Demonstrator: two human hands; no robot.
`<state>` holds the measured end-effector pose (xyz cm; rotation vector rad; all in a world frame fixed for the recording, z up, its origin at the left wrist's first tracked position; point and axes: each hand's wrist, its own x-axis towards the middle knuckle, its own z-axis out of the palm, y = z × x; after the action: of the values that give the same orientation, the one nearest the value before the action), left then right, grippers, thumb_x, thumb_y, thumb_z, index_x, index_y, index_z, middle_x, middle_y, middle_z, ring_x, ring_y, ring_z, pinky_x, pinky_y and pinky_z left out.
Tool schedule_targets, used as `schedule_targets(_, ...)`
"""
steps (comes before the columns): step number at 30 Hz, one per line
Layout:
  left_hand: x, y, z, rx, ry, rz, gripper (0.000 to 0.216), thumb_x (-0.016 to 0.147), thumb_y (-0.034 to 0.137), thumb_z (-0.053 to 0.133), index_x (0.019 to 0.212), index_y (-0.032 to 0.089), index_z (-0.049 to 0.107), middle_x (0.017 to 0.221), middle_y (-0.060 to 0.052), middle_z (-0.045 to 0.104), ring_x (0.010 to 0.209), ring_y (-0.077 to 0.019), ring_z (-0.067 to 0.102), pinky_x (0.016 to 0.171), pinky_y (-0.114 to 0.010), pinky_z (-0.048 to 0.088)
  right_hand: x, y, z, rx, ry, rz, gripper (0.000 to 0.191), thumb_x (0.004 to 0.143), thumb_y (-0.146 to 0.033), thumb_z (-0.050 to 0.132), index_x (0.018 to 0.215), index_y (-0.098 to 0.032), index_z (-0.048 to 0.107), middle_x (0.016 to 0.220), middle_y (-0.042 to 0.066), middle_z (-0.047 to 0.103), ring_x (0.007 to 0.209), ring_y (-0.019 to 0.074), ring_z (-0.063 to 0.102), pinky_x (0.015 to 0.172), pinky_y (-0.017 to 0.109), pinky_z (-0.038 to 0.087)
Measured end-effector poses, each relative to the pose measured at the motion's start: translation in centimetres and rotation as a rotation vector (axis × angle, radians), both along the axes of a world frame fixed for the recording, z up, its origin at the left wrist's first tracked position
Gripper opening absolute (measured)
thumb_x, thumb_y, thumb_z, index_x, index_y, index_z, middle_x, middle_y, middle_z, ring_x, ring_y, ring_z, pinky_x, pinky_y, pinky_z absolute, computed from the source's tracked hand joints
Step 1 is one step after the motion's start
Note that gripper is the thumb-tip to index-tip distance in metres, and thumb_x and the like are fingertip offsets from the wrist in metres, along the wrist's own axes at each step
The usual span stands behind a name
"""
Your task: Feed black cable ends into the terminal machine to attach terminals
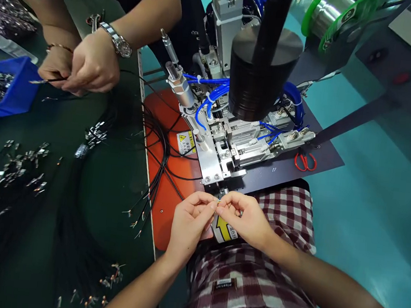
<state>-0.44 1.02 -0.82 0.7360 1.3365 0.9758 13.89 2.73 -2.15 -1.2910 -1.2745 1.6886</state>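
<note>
My left hand (189, 225) and my right hand (246, 221) meet just in front of the machine, fingertips almost touching. Both are closed in a pinch on the thin wire ends (218, 202) of a cable, of which only a small light-coloured bit shows. A black cable (176, 184) runs across the orange plate toward my left hand; the fingers hide where it ends. Close beyond my fingertips is the metal front of the soldering-type machine (212, 174). Below them lies a label with a yellow arrow (223, 229).
More black cables (162, 145) with stripped ends lie on the orange plate (163, 217). Bundled cables (68, 199) cover the dark table. Left stands a blue bin (23, 88) of metal parts, near a co-worker's hands (94, 66) holding a cable. Red scissors (305, 161) and a solder spool (331, 16) are right.
</note>
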Motion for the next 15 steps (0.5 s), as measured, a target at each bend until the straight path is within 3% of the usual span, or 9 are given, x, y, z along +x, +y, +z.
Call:
schedule_targets(9, 0.07, -0.15, 0.14, 0.016, 0.013, -0.007, 0.015, 0.081, 0.029, 0.066, 0.083, 0.015, 0.062, 0.045, 0.007, 0.046, 0.042, -0.0028, 0.035, 0.043, -0.014, 0.029, 0.85, 0.39, 0.66, 0.130, -0.079, -0.049, 0.013, 0.080, -0.028, 0.064, 0.083, -0.015, 0.063, 0.064, -0.003, 0.054, 0.056, 0.0095, 0.046, 0.053, 0.023, 0.037)
schedule_targets(15, 0.13, -0.24, 0.17, 0.016, 0.041, -0.013, 0.015, 0.081, 0.030, 0.065, 0.082, 0.015, 0.061, 0.045, 0.007, 0.047, 0.041, -0.0034, 0.037, 0.041, -0.014, 0.030, 0.31, 0.54, 0.92, 0.075, -0.015, -0.115, 0.011, 0.079, -0.026, 0.063, 0.075, -0.016, 0.061, 0.061, -0.003, 0.051, 0.054, 0.0092, 0.043, 0.051, 0.023, 0.034)
